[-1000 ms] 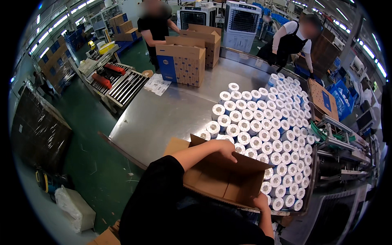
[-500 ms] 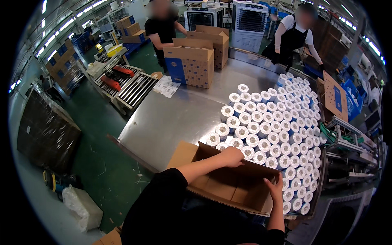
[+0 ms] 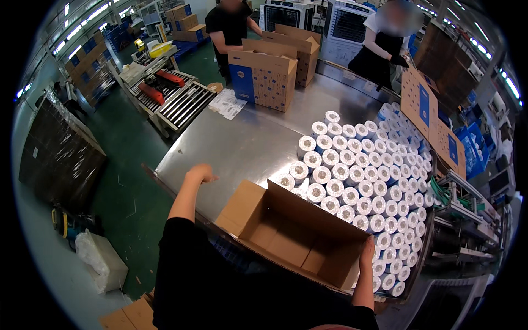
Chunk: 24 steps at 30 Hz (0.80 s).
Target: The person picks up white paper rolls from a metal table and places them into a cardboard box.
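An open brown cardboard box (image 3: 291,239) lies before me at the near edge of the metal table, its inside bare. My right hand (image 3: 367,252) grips the box's right end, the fingers partly hidden at its rim. Away from the box, to its left, my left hand (image 3: 202,174) hovers over the table, holding nothing, fingers loosely bent. Directly behind and right of the box stand many upright white rolls (image 3: 356,174) with blue sides, packed close together.
Two printed boxes (image 3: 264,80) stand upright at the far side, near a person in black. Another person at the far right handles flat printed cardboard (image 3: 421,104) leaning over the rolls. A roller conveyor (image 3: 181,103) and paper sheets (image 3: 227,104) lie left.
My left hand has left the box's far wall and swung left over the table. The right hand stays at the box's end. The far-right person has raised the printed cardboard over the rolls.
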### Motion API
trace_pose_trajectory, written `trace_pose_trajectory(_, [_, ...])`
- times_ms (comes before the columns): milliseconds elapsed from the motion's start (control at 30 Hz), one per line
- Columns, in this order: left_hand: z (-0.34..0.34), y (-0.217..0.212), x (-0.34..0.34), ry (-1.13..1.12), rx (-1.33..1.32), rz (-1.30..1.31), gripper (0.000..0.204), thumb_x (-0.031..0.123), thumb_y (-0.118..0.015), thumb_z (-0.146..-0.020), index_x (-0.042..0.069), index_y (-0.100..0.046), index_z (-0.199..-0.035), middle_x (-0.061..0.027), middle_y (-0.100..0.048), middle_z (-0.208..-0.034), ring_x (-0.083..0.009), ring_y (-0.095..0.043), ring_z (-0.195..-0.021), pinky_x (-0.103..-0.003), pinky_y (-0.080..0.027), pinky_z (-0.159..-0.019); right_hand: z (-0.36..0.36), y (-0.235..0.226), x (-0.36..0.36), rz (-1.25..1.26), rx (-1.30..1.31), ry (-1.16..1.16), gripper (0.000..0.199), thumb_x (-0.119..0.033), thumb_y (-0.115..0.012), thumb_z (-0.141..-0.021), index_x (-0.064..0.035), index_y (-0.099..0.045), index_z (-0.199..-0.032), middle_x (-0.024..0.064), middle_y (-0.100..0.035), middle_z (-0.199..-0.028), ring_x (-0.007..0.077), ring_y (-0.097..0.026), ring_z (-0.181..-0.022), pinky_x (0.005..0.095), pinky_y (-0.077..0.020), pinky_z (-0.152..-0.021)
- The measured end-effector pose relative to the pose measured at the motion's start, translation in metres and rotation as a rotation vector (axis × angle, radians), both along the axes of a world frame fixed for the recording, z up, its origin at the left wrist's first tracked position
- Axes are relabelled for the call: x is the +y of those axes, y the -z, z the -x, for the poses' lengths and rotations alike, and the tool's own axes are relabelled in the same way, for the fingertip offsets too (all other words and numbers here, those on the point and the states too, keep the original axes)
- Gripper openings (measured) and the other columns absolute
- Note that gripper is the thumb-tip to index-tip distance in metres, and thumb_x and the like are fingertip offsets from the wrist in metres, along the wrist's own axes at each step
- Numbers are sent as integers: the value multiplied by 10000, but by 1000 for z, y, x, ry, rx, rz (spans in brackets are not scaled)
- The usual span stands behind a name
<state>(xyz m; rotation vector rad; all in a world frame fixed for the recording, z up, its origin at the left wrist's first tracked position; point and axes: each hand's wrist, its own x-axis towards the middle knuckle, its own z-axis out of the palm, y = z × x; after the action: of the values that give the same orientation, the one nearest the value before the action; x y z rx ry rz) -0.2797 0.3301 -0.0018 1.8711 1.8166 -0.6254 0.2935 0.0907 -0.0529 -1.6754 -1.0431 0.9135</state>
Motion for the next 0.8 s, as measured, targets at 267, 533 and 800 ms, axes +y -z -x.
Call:
trace_pose_trajectory(267, [-157, -89, -36, 230, -730, -422, 476, 374, -540, -860, 58, -512, -1215, -155, -530, -1205, -325, -477, -1130, -375, -381, -950, -17, 35, 1, -48, 0, 59, 564, -451, -288, -963, 45, -531, -1079, 124, -565, -1050, 188, -499, -989, 299, -376, -882])
trace_pose_trajectory(533, [-267, -81, -39, 651, -693, -119, 545, 538, -524, -820, 37, -601, -1021, -192, -616, -931, -352, -581, -901, -414, -462, -773, -6, 17, 3, -23, -9, 93, 545, -438, -308, -965, 47, -513, -1106, 129, -554, -1076, 198, -489, -1011, 298, -360, -900])
trace_pose_trajectory(800, [-298, -50, -47, 743, -512, -271, 598, 635, -464, -795, 71, -642, -707, -139, -624, -670, -337, -612, -645, -437, -483, -587, -9, 61, 1, -167, -1, 269, 509, -428, -308, -969, 26, -536, -931, 93, -552, -875, 163, -462, -837, 295, -380, -778])
